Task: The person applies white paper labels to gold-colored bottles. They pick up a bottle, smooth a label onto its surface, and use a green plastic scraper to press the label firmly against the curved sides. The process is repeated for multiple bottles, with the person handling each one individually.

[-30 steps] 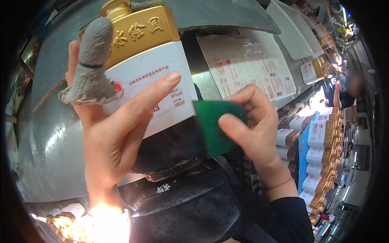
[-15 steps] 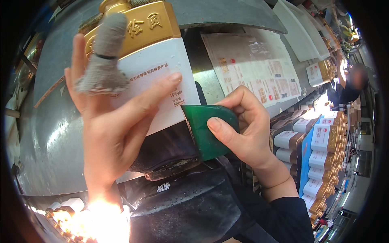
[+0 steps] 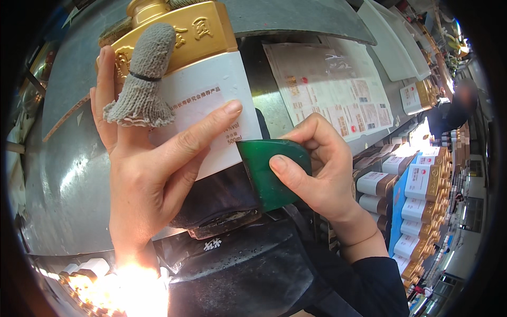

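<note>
A bottle with a gold shoulder and a white body [image 3: 237, 79] lies on its side on a black padded rest [image 3: 222, 193]. My left hand [image 3: 145, 179] is spread flat over it, with the thumb pressed on the printed white face. One left finger wears a grey knitted finger cover [image 3: 148, 74] with a dark band round it. In my right hand [image 3: 325, 179] is a green scraper [image 3: 261, 169], pinched between thumb and fingers. Its slanted edge stands against the bottle's lower right side. My left palm hides part of the print.
Beyond the bottle, a sheet of printed labels [image 3: 338, 95] lies on the grey metal table [image 3: 68, 174]. A white tray [image 3: 391, 42] is at the far right. Rows of similar bottles [image 3: 417, 185] stand to the right. Another person [image 3: 459, 113] is farther back there.
The covered finger, blurred before, has come down slightly to the right and is now sharp. My left thumb has shifted a little rightward and down. The scraper has barely moved.
</note>
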Available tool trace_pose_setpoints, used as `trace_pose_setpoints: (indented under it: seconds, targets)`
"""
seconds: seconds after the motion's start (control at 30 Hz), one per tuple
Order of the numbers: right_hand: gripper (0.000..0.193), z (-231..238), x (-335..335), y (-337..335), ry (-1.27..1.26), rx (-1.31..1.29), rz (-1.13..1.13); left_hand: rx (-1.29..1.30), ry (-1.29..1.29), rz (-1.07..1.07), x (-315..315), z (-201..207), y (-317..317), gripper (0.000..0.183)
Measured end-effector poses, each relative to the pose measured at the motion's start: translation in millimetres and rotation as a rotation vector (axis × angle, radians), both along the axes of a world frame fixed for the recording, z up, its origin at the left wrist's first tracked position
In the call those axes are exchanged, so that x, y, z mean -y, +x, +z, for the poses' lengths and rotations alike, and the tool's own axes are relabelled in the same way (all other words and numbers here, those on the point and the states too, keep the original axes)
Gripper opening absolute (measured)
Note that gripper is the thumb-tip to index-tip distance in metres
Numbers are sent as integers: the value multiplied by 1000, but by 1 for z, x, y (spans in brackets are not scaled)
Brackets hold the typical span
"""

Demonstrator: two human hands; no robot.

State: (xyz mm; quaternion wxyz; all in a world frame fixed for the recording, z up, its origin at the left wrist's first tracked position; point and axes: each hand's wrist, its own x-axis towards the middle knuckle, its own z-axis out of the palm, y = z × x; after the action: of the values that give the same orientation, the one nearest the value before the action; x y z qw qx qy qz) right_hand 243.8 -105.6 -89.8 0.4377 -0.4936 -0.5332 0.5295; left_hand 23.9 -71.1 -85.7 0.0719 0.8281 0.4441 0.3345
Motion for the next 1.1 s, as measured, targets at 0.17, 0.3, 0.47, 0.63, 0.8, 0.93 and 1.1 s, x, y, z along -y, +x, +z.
trace_pose_setpoints:
  seconds: [0.17,0.3,0.47,0.63,0.8,0.93,1.1]
  targets:
    - [19,1,-2,0,-5,18,-5,-5,0,3,0,2,0,45]
    - [19,2,-2,0,-4,54,-6,-40,9,8,0,2,-1,45]
    - [18,2,-2,-1,-20,38,-22,-19,-2,8,0,2,0,47]
    - [19,3,-2,0,-26,54,-13,-39,16,14,0,1,1,48]
    - [21,9,-3,-2,-85,34,-2,-31,8,23,2,1,-1,48]
    - [17,19,-6,11,169,154,2,132,-25,83,4,-4,-23,47]
    - [31,51,-31,20,548,431,113,824,-261,104,16,-30,-28,67]
